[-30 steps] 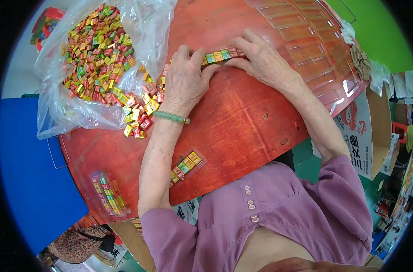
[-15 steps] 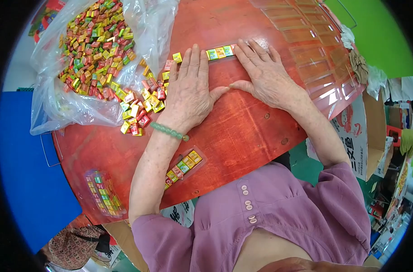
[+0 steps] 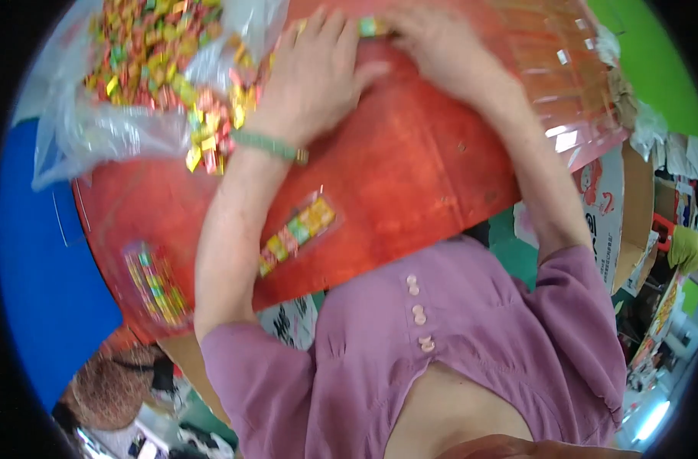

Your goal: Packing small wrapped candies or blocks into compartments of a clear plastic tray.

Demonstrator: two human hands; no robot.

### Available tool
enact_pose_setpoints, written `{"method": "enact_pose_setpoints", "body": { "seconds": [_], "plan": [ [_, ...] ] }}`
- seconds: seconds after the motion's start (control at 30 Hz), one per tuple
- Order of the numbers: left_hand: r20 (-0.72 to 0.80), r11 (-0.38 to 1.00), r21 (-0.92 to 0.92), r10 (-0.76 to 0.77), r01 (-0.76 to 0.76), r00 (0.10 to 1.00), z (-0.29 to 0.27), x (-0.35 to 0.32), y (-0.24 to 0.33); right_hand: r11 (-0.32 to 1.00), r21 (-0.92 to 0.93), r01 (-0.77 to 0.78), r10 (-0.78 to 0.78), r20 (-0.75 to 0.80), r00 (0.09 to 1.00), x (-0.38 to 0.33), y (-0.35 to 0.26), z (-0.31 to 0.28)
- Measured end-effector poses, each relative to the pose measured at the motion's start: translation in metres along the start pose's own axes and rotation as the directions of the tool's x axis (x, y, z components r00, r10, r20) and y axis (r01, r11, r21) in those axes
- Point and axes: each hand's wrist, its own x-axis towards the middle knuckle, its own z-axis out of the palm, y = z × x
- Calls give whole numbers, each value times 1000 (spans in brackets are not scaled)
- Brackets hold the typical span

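A short row of small, brightly wrapped blocks (image 3: 370, 27), like candies, lies at the far part of the red table (image 3: 395, 161). My left hand (image 3: 311, 80), with a green bead bracelet (image 3: 269, 145) at the wrist, lies flat with fingers stretched out at the row's left end. At the other end, my right hand (image 3: 448, 57) is blurred, its fingers extended and the tips by the last blocks. Neither hand grips anything that I can see. Loose wrapped blocks (image 3: 211, 126) spill out beside my left wrist.
A clear plastic bag (image 3: 135, 130) heaped with wrapped blocks (image 3: 150, 46) stands at the far left. Filled clear trays, one slanted (image 3: 299, 233) and one stack (image 3: 158, 283), lie nearer. Clear moulded trays (image 3: 548, 69) cover the table's right side. Cardboard (image 3: 632, 206) stands beyond its edge.
The whole view has shifted, so the table, bag and hands sit higher in the picture and are blurred. Both hands remain at the two ends of the row, fingers extended.
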Motion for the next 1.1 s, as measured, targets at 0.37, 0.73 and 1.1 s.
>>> {"method": "enact_pose_setpoints", "body": {
  "seconds": [0.37, 0.73, 1.1],
  "plan": [
    [-187, 855, -514, -32, -70, 982, -75, -80, 23, 984, 179, -20, 13, 40, 999, -54, -43, -32],
    [-287, 784, -441, -585, 437, 759, -72, -255, 48, 731, 608, 311, -389, -4, 921, -46, -149, -28],
    [-180, 880, -280, -440, 383, 880, -50, -226, 84, 770, 519, 372, -472, 70, 879, -46, -164, -23]
  ]
}}
